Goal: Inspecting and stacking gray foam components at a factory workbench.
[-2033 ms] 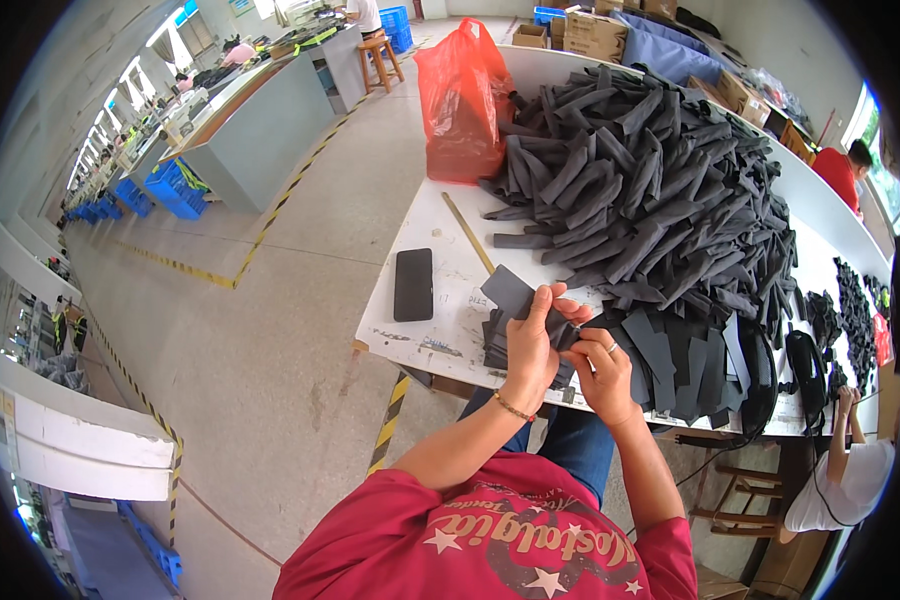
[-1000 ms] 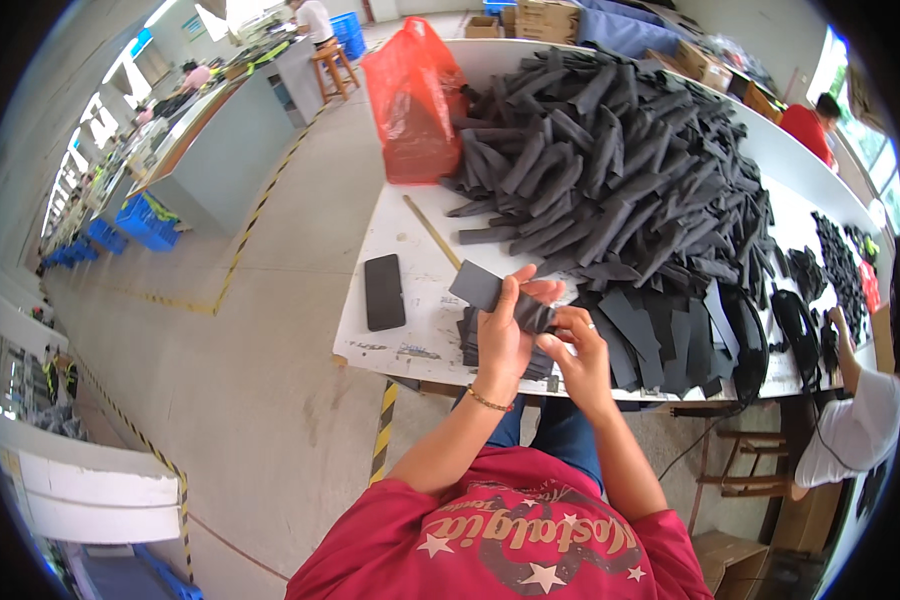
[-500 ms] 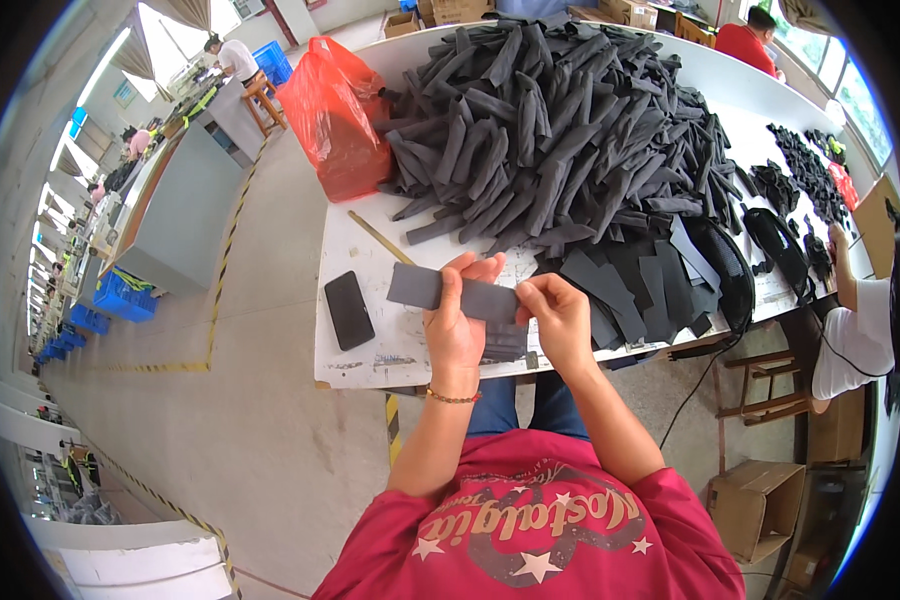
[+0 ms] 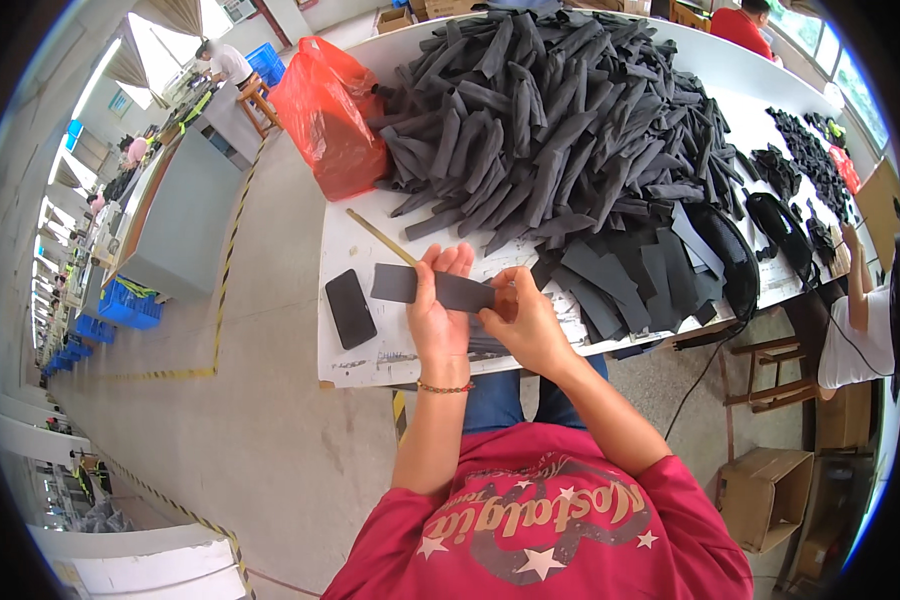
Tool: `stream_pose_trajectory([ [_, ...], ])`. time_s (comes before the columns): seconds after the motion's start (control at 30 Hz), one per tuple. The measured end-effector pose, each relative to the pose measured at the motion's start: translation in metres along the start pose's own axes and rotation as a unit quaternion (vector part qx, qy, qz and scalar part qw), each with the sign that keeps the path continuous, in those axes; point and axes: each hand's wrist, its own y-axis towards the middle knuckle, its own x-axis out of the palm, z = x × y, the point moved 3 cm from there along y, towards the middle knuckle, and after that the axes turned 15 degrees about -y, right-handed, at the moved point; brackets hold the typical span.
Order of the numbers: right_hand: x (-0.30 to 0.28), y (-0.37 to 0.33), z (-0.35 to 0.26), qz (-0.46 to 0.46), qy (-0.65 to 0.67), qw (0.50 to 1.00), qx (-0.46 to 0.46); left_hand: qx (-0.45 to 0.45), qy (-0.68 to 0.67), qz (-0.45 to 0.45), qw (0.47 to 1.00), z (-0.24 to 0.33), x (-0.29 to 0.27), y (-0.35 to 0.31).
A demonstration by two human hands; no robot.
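Note:
A long flat dark grey strip (image 4: 402, 284) is held level above the near edge of the white table (image 4: 365, 360). My left hand (image 4: 440, 318) grips its middle, with the fingers wrapped over the top. My right hand (image 4: 523, 320) pinches its right end. Under my hands lies a small stack of similar dark strips (image 4: 490, 345). Just beyond them, flat dark sheets (image 4: 630, 270) are spread out on the table.
A black phone (image 4: 351, 308) and a thin wooden stick (image 4: 382, 237) lie left of my hands. A big heap of dark folded pieces (image 4: 540, 110) fills the table, with a red plastic bag (image 4: 322, 112) at its left. A seated person (image 4: 860, 320) is on the right, beside a cardboard box (image 4: 765, 495).
The view has swung, so the table now sits higher and more centred. The strip has turned from tilted to level between my hands, and both hands keep hold of it.

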Motion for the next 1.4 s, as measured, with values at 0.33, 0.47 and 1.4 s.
stream_pose_trajectory([
  [0.33,-0.034,-0.014,0.016,0.019,-0.01,1.0,-0.012,0.019,-0.111,-0.072,0.991,0.026,0.003,0.027],
  [0.47,-0.014,-0.007,-0.007,0.075,-0.015,0.997,-0.032,0.025,-0.063,-0.049,0.996,0.017,0.002,0.018],
  [1.4,0.02,0.0,0.013,-0.151,0.27,0.946,0.101,0.09,0.119,0.006,0.989,0.021,0.021,0.006],
])
